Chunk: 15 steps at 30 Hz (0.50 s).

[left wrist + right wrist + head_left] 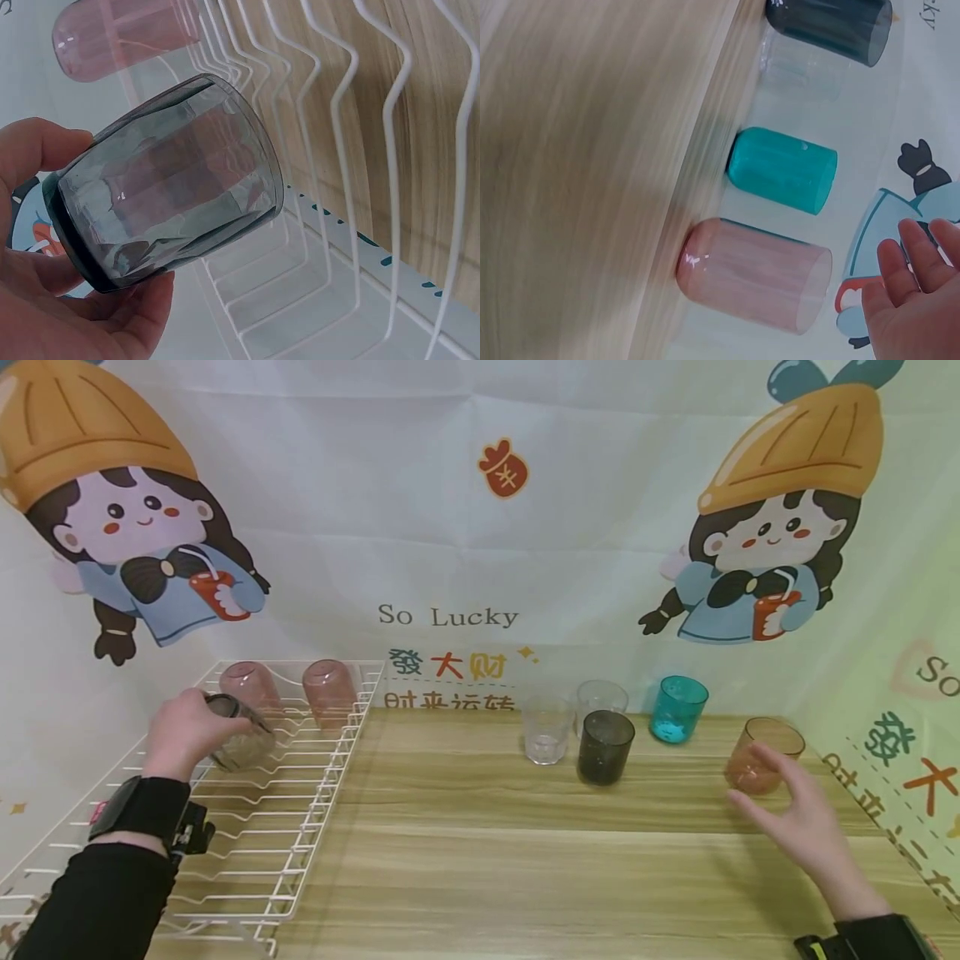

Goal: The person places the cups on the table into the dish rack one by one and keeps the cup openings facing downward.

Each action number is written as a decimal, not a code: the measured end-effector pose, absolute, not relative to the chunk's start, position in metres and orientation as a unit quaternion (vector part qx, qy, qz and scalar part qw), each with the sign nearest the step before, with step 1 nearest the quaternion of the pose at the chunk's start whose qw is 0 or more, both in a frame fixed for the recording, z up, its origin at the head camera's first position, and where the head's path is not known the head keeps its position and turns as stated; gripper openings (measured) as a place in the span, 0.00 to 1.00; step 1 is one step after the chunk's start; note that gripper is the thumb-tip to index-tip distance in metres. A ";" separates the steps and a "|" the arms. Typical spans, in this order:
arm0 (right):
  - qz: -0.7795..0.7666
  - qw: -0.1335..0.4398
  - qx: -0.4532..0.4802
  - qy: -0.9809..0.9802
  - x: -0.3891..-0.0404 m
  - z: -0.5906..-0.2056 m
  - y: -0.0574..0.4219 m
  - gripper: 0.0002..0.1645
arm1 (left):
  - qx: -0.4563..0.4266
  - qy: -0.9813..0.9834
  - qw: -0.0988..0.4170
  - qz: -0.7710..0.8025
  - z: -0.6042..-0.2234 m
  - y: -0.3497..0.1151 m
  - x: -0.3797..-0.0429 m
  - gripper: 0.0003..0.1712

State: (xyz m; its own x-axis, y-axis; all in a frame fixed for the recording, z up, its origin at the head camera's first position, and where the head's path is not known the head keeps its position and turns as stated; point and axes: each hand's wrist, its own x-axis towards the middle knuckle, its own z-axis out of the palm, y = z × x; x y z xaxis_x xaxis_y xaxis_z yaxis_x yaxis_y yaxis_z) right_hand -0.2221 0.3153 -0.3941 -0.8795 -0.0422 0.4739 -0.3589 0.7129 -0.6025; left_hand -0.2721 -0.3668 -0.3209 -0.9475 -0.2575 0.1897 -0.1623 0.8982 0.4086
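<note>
My left hand grips a translucent grey glass by its base, over the white wire rack. The glass is tilted, with its mouth turned down toward the wires; whether its rim touches them I cannot tell. Behind it on the rack, two pink glasses stand upside down. On the right, my right hand is held with thumb and fingers spread, in front of an amber-pink glass that stands upright on the wooden table. Nothing is in that hand, and the right wrist view shows its fingers apart from the glass.
A teal glass stands upright toward the back of the table. Left of it are a dark grey glass and two clear glasses, close together. A printed cloth hangs behind the table and along its sides.
</note>
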 end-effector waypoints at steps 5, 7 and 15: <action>0.358 0.218 0.108 -0.902 -0.224 -0.391 0.320 0.42 | 0.113 -0.968 0.134 -0.178 -0.328 -0.369 -0.274 0.34; 0.355 0.219 0.104 -0.903 -0.224 -0.390 0.322 0.42 | 0.114 -0.969 0.139 -0.168 -0.330 -0.369 -0.276 0.32; 0.355 0.230 0.104 -0.900 -0.227 -0.389 0.326 0.41 | 0.127 -0.970 0.140 -0.153 -0.335 -0.375 -0.278 0.35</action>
State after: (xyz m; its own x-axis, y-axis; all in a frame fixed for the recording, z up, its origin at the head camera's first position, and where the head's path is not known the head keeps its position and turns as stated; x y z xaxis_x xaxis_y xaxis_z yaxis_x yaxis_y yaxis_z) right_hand -0.2267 0.3258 -0.3894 -0.8726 -0.0233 0.4878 -0.3503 0.7257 -0.5921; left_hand -0.2785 -0.3746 -0.3352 -0.9287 -0.2883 0.2332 -0.2027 0.9214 0.3316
